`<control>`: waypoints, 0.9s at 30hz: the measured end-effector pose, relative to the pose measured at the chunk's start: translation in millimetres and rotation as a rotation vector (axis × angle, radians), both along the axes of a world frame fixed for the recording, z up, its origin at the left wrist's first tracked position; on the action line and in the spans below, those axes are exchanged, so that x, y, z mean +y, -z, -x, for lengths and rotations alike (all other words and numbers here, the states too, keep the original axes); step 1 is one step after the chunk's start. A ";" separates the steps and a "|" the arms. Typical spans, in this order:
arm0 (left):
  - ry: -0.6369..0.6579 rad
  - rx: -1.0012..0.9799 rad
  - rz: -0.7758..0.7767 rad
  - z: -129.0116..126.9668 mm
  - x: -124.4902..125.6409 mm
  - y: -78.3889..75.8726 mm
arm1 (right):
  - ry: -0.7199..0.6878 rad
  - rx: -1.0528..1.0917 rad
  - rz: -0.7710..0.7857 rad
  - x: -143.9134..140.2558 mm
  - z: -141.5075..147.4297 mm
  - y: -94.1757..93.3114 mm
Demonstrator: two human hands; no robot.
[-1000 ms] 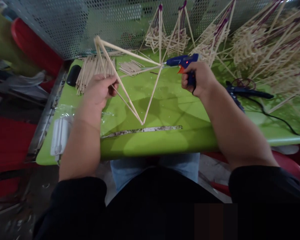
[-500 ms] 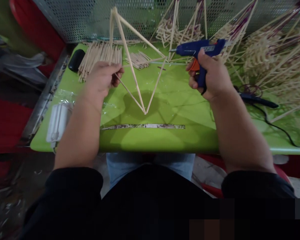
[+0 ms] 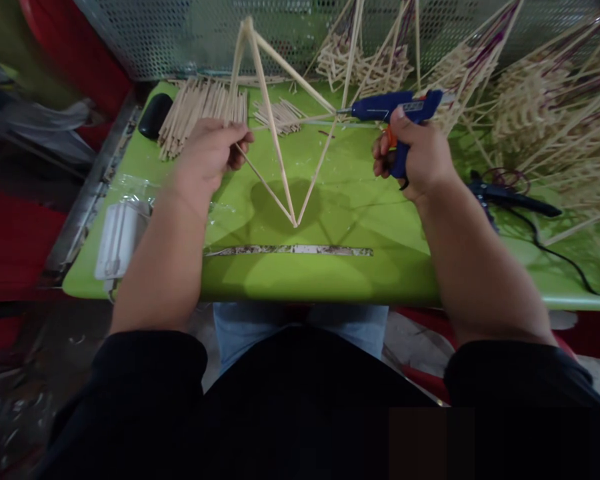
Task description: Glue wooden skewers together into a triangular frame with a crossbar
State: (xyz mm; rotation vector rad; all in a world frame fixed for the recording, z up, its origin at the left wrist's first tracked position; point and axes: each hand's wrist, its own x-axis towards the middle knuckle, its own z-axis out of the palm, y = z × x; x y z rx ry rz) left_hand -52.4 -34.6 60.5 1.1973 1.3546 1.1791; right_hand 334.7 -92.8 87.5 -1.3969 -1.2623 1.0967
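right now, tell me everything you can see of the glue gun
The glue gun has a dark blue, plastic-looking body, an orange trigger partly hidden by the right hand, and a thin, metal-looking nozzle. That hand's grip wraps the handle, holding it above the green table. The body is roughly level, the nozzle pointing left at a corner of the stick frame; whether they touch is unclear.

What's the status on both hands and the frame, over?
Left grip on frame. Right grip on glue gun, nozzle at frame's right corner, contact unclear. Nothing visible blocking nozzle.
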 end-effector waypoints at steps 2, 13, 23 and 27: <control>0.019 0.003 -0.009 0.0 1.6 1.0 | -0.004 0.012 0.005 3.3 -2.1 1.9; 0.012 0.006 -0.012 0.8 5.2 2.0 | 0.035 0.079 -0.041 9.5 -3.1 9.8; -0.009 0.048 -0.033 -1.1 0.7 1.0 | 0.082 0.055 -0.066 8.9 0.7 11.7; -0.011 0.055 -0.030 1.9 4.2 5.6 | 0.060 0.063 -0.072 5.0 -0.3 7.7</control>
